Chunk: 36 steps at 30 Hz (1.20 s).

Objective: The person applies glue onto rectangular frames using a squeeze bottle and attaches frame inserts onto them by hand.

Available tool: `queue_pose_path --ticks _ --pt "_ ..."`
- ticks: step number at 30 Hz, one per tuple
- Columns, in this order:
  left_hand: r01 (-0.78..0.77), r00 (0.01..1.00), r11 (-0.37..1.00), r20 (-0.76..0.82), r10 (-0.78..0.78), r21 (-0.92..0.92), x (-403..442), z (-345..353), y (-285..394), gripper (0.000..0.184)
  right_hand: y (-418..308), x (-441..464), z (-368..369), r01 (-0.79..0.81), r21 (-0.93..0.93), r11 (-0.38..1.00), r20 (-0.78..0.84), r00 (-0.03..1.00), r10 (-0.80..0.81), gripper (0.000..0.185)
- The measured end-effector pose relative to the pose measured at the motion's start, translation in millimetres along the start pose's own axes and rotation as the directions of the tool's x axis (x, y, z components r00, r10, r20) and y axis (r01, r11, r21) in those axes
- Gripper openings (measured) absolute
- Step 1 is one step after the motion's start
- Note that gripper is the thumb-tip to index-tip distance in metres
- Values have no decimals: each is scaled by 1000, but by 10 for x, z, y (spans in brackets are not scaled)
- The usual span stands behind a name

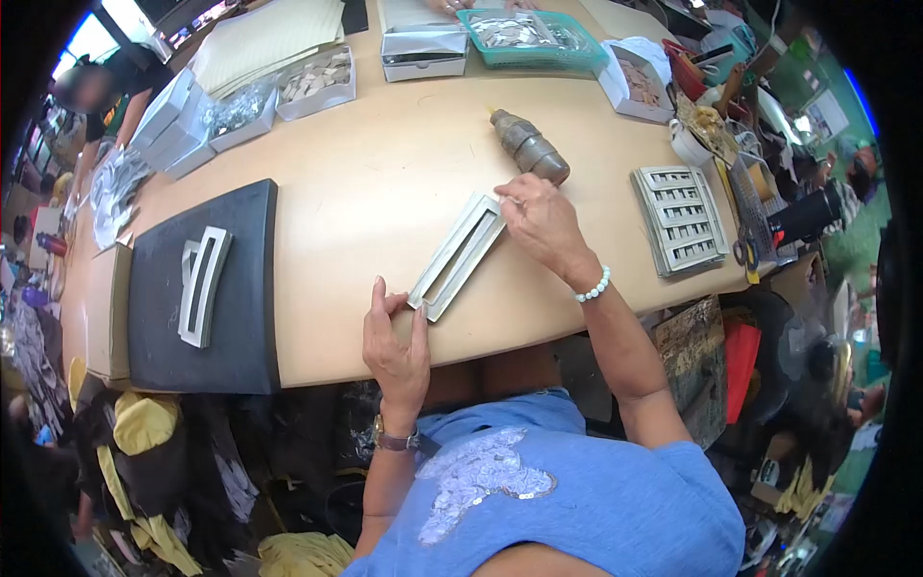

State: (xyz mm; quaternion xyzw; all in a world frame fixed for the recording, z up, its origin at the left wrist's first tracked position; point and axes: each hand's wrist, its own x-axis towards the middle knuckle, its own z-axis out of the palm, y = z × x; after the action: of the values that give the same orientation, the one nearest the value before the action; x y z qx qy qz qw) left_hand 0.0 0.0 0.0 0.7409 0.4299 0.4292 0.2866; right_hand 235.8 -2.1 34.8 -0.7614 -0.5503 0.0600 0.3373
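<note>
A long pale frame with a narrow slot lies slanted on the table before me. My left hand holds its near end, thumb on one side and forefinger on the other. At the far end, my right hand is closed in a pinch against the frame's corner; what the fingertips hold is hidden. Just beyond that hand lies a brown squeeze bottle on its side, its yellow tip pointing away. On the left, similar slotted frames rest stacked on a black board.
Stacked pale frames lie on the right, near scissors. Along the back stand a teal basket of metal pieces, a white box and boxes of small parts. Another person is at the far left; another's hands show at the back.
</note>
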Motion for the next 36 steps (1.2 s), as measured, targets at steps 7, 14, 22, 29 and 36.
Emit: queue_pose_path --ticks 7,14,22,29,36 --pt "-25 1000 1000 -13 25 11 -21 36 30 57 -64 -77 -121 100 72 992 -55 994 -96 23" --pt "-26 999 999 -23 27 39 -30 57 14 57 -162 9 -301 25 173 985 14 1000 -28 19" --pt "6 1000 1000 -20 -6 4 -36 70 36 52 237 -246 -844 -159 682 714 -129 935 331 15" --pt "-4 1000 999 -1 4 47 -45 66 21 52 948 -1092 -1409 73 902 425 -399 513 760 23" --pt "-52 999 997 -12 52 59 -35 68 43 49 1377 -1417 -1529 69 886 458 -438 447 780 29"
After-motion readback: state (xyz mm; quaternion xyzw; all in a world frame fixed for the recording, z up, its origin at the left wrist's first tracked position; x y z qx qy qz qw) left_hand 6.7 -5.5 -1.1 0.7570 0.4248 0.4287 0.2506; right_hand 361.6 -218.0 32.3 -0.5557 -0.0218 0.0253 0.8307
